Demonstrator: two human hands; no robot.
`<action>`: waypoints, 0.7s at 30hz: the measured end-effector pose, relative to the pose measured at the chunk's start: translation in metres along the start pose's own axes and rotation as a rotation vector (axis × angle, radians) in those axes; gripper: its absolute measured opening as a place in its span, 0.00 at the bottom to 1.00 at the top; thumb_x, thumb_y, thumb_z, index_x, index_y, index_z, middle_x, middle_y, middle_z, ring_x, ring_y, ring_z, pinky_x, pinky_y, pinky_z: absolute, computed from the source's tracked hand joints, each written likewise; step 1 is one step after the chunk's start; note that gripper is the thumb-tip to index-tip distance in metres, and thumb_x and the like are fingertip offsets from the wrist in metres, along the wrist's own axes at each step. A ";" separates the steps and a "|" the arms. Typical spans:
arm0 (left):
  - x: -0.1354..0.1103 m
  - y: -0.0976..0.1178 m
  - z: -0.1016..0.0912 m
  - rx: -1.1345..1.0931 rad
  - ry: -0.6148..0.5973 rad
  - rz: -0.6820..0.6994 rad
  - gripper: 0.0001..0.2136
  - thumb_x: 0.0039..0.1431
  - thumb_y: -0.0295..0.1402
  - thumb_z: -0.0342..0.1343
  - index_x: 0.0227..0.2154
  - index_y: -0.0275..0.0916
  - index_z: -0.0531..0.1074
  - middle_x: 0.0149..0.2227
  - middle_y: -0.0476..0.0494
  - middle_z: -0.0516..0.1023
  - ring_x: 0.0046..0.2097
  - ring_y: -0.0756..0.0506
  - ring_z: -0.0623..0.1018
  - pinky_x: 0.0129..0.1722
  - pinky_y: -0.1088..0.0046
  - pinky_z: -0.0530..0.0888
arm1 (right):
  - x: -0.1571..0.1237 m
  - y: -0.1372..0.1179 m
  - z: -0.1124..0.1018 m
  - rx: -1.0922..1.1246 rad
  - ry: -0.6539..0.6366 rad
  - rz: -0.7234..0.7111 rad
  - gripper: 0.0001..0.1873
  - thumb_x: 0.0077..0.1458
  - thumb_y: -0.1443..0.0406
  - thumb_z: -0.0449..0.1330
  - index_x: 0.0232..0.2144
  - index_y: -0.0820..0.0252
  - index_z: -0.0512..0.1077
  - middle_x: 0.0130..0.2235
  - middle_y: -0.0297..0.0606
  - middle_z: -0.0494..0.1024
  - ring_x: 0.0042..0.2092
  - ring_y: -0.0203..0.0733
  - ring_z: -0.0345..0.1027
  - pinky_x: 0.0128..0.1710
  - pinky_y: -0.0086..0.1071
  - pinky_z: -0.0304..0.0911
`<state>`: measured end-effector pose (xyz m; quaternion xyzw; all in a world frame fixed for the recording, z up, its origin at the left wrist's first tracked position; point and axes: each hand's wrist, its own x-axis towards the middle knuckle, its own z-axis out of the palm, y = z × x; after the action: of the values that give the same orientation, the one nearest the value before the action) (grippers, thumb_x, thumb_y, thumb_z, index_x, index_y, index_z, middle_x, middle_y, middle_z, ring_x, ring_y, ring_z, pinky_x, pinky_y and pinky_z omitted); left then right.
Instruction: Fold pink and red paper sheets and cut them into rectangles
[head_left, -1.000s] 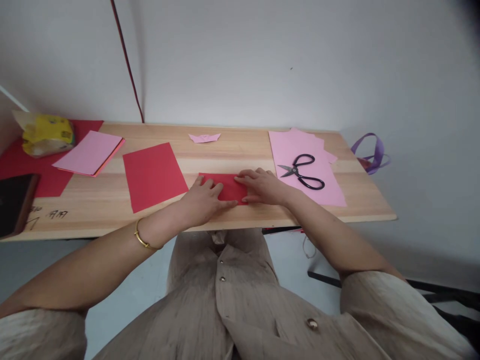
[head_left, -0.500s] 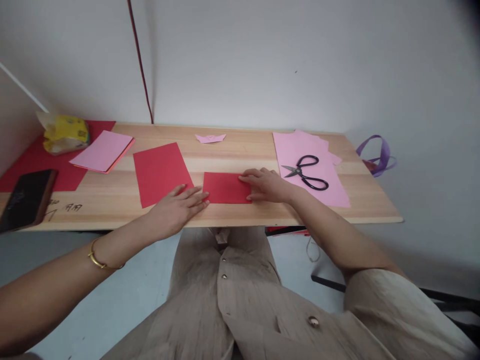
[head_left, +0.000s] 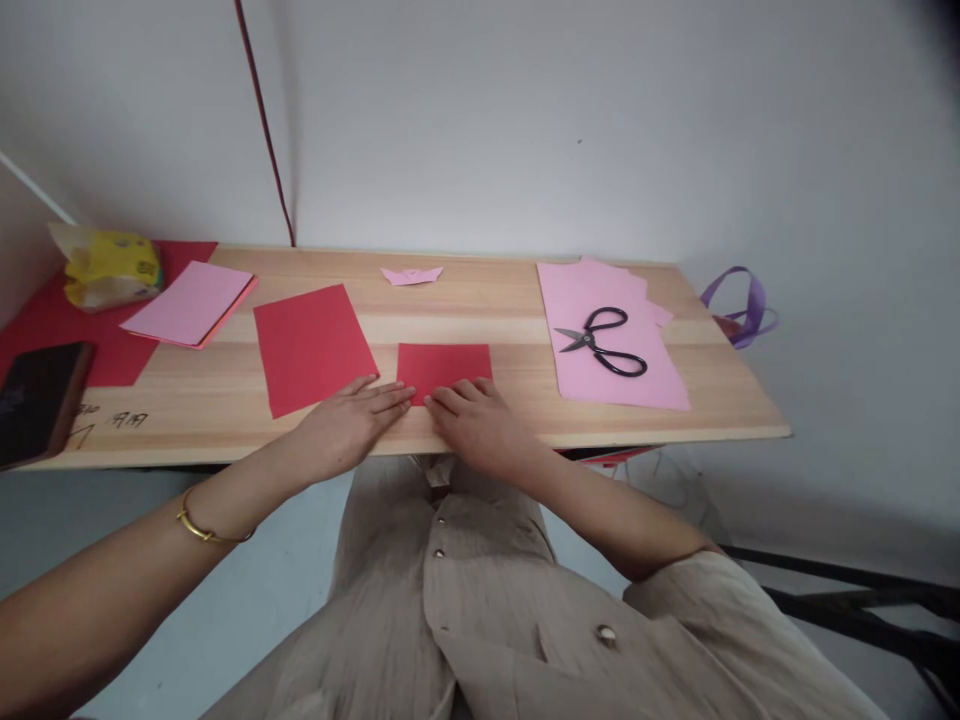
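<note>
A small red paper rectangle (head_left: 442, 362) lies flat near the front edge of the table. My left hand (head_left: 349, 425) has its fingers stretched out, the tips resting on the paper's left edge. Over the paper's near edge lies my right hand (head_left: 474, 420), fingers laid flat and slightly bent, covering its lower right part. To the left of the small piece is a larger red sheet (head_left: 315, 345), its near right corner close to my left fingers. Neither hand grasps anything.
Black-handled scissors (head_left: 600, 341) lie on pink sheets (head_left: 622, 390) at the right. A folded pink paper piece (head_left: 412, 276) sits at the back. A pink paper stack (head_left: 191, 300), a yellow tissue pack (head_left: 112, 268) and a dark box-like object (head_left: 43, 400) occupy the left.
My right hand has moved left and nearer to me, from the small red paper's right edge to its near edge. My left hand stays at the left edge. The view has shifted slightly.
</note>
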<state>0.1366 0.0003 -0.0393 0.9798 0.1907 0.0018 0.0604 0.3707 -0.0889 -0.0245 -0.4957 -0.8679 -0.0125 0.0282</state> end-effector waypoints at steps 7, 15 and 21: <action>0.000 -0.001 0.002 -0.024 0.042 -0.001 0.22 0.66 0.24 0.41 0.60 0.40 0.67 0.64 0.38 0.65 0.65 0.43 0.64 0.66 0.55 0.56 | -0.036 0.022 -0.002 -0.046 -0.033 0.104 0.21 0.68 0.63 0.43 0.57 0.61 0.67 0.54 0.47 0.72 0.49 0.51 0.61 0.47 0.45 0.50; -0.001 0.003 0.005 -0.055 0.092 -0.034 0.21 0.68 0.27 0.38 0.60 0.39 0.66 0.63 0.39 0.66 0.64 0.43 0.66 0.66 0.53 0.57 | -0.067 0.035 0.003 -0.089 0.022 0.197 0.21 0.69 0.63 0.44 0.58 0.58 0.66 0.57 0.44 0.72 0.49 0.49 0.61 0.46 0.45 0.50; -0.002 0.005 0.009 -0.095 0.113 -0.078 0.21 0.69 0.30 0.37 0.60 0.39 0.66 0.63 0.40 0.66 0.63 0.43 0.68 0.65 0.53 0.62 | -0.071 0.039 0.003 -0.120 0.086 0.177 0.18 0.68 0.62 0.47 0.55 0.59 0.69 0.55 0.42 0.74 0.48 0.46 0.63 0.43 0.43 0.51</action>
<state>0.1370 -0.0062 -0.0474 0.9660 0.2315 0.0636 0.0962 0.4399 -0.1300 -0.0323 -0.5701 -0.8165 -0.0833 0.0367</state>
